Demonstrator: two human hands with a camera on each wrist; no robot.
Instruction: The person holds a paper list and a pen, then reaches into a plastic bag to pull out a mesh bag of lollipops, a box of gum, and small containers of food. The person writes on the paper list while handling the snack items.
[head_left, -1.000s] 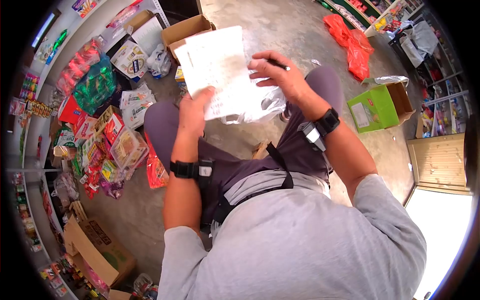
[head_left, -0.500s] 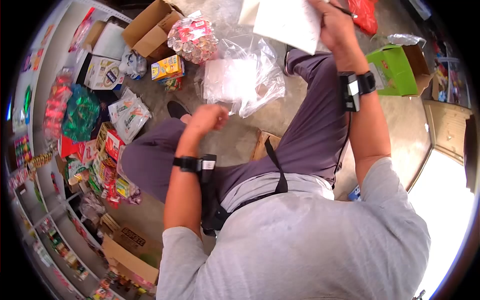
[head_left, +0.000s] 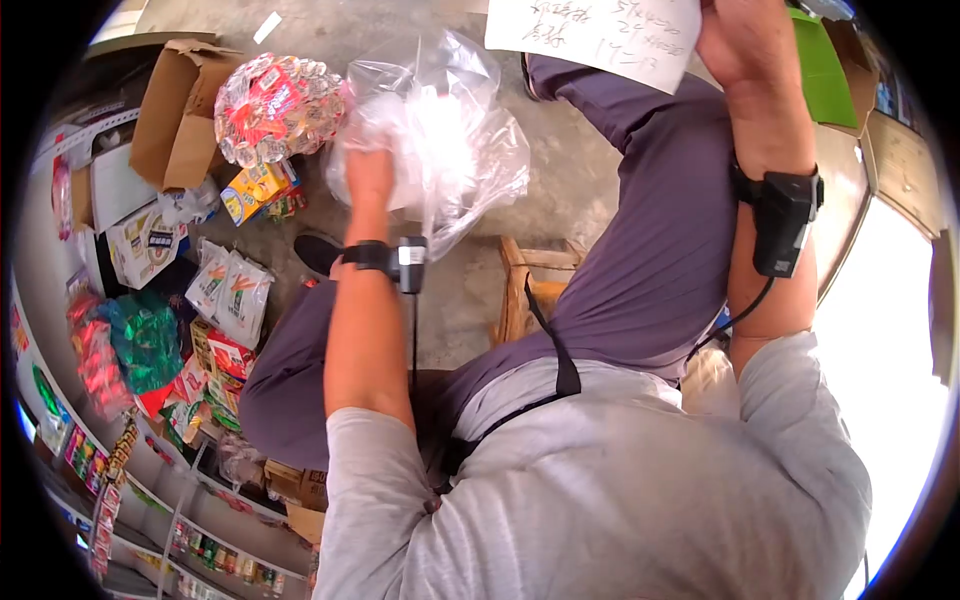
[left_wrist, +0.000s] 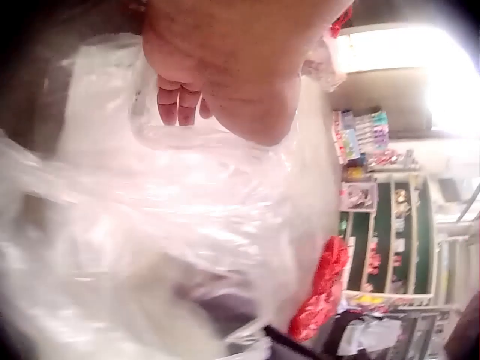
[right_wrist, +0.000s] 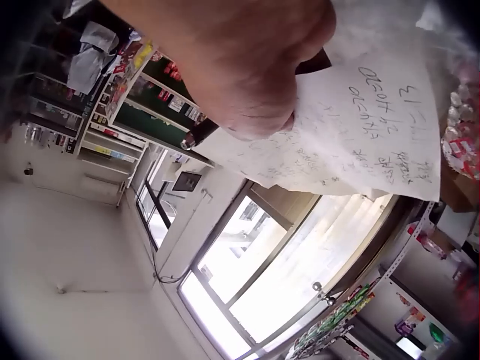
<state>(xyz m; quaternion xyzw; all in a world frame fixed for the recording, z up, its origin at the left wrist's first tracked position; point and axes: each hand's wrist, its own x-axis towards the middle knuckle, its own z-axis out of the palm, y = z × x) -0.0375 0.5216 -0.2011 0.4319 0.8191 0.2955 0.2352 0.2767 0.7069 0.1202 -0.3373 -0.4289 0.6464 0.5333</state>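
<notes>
The handwritten sheet (head_left: pixel 600 38), we see, is right of the clear plastic bag (head_left: pixel 455 140), gripped by the right hand (head_left: pixel 748 45); the left hand (head_left: pixel 369 168) is at the bag, but we cannot tell whether it grips.

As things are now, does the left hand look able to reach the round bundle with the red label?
Probably yes. The left hand is at the clear plastic bag, right beside the bundle; only the bag's loose edge seems to lie between them.
</notes>
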